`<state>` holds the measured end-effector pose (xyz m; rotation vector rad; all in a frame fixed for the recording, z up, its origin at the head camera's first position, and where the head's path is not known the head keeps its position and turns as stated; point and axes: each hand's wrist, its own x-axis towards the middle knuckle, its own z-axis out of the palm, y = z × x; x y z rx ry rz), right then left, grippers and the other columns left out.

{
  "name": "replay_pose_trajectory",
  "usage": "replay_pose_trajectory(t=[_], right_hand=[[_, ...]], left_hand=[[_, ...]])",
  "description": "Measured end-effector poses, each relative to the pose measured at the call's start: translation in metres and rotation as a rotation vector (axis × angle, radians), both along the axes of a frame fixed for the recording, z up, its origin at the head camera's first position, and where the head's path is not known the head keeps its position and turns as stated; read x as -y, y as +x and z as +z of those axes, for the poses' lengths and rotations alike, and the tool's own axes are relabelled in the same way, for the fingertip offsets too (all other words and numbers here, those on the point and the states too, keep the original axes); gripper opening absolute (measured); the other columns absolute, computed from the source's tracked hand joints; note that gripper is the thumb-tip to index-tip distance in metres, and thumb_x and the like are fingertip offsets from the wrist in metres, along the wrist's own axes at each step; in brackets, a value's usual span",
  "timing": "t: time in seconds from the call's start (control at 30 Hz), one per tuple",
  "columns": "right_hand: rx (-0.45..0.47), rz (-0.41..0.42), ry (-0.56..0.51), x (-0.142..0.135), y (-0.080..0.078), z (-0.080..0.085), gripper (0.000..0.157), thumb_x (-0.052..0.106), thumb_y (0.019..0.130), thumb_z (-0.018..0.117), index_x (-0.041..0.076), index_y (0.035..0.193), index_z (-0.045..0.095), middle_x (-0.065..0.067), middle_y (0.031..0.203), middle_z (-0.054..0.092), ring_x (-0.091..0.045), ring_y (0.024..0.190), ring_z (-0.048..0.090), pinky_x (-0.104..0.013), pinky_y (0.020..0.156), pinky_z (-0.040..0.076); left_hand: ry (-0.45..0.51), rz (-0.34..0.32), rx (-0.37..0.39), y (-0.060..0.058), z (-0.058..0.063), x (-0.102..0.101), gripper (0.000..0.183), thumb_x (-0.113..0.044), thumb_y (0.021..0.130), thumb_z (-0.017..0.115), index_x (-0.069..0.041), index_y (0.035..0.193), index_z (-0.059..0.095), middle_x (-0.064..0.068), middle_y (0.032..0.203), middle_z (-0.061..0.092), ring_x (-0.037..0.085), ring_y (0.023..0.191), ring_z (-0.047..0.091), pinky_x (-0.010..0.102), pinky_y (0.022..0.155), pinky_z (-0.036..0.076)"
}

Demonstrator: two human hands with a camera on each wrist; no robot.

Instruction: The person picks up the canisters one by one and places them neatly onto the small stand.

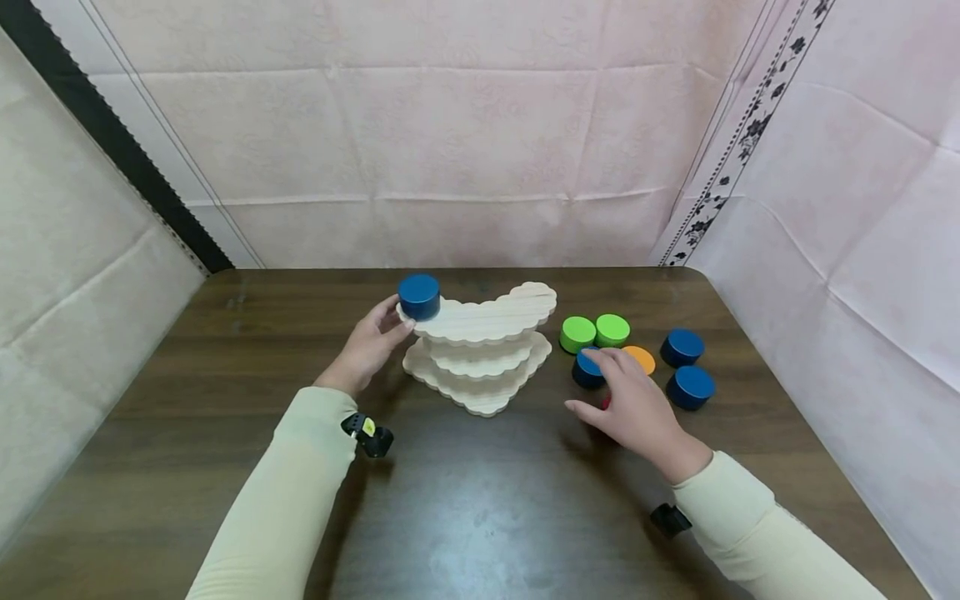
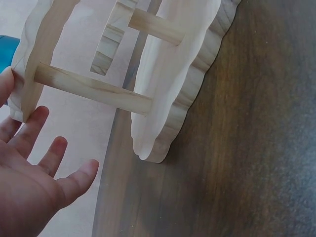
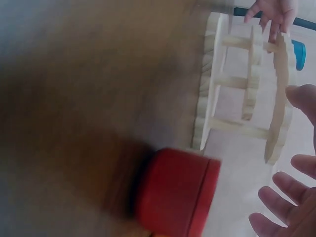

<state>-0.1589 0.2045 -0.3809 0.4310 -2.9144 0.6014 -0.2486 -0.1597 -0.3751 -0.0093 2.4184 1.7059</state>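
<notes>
A tiered wooden stand (image 1: 487, 379) with scalloped edges stands mid-table, its shelves joined by round dowels. One blue round tin (image 1: 418, 297) sits on the left end of its top shelf. My left hand (image 1: 369, 346) pinches that end, the thumb beside the tin and the fingers underneath; the left wrist view shows the other fingers (image 2: 74, 182) spread loose. Over a group of tins at the right, my right hand (image 1: 637, 412) hovers with fingers apart and nothing held. A red tin (image 3: 177, 192) stands below it, mostly hidden in the head view.
Two green tins (image 1: 577, 334) stand right of the stand. An orange tin (image 1: 640, 359) and another blue tin (image 1: 587, 371) are partly covered by my right hand. Two more blue tins (image 1: 691, 387) lie farther right. Cloth walls (image 1: 450, 167) border the brown table (image 1: 247, 400).
</notes>
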Motion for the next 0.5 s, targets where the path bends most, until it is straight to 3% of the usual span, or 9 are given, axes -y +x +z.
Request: replay_pose_trajectory(t=[0.5], right_hand=[[0.069,-0.06,0.021,-0.026,0.015,-0.015,0.072,0.042,0.081,0.076,0.004,0.135,0.05,-0.02,0.132,0.05,-0.036,0.11,0.049,-0.046,0.073,0.057]], left_hand=[[-0.011,0.002,0.009,-0.001,-0.002,0.0,0.068,-0.035,0.098,0.054,-0.021,0.155,0.019,0.008,0.158,0.027,0.03,0.144,0.025,0.057,0.113,0.024]])
